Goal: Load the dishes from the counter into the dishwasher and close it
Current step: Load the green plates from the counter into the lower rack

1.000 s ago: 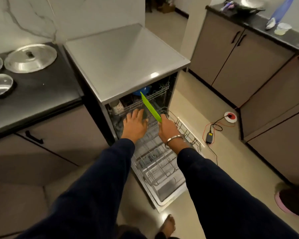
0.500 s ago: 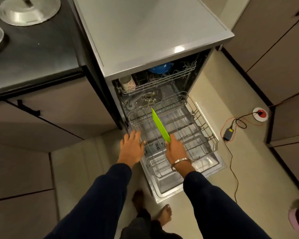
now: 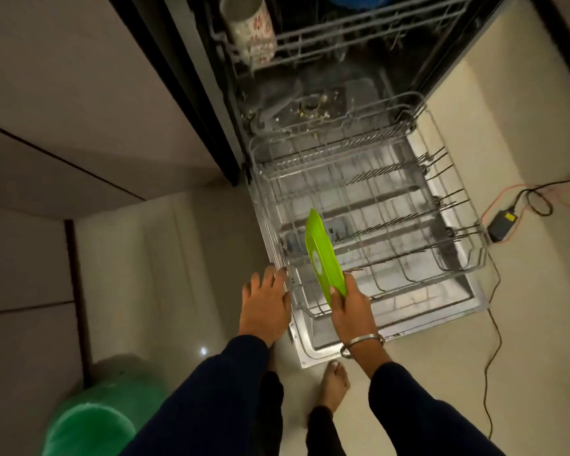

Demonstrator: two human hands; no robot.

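Nearest you, your right hand [image 3: 351,311] pinches the green plate [image 3: 323,255] on edge over the pulled-out lower rack [image 3: 468,258], not yet slotted; your left hand [image 3: 264,304] is spread, empty, at its corner. Beyond, a mug [image 3: 252,28] sits loaded; the door remains open.

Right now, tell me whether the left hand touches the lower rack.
Cannot tell. In the head view the left hand has fingertips at the lower rack's near-left corner, but no clear contact or gap shows.

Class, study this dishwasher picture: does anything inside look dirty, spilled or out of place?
Yes. Food scraps lie scattered on the dishwasher floor around the filter, behind the pulled-out lower rack. Nothing else stands out.
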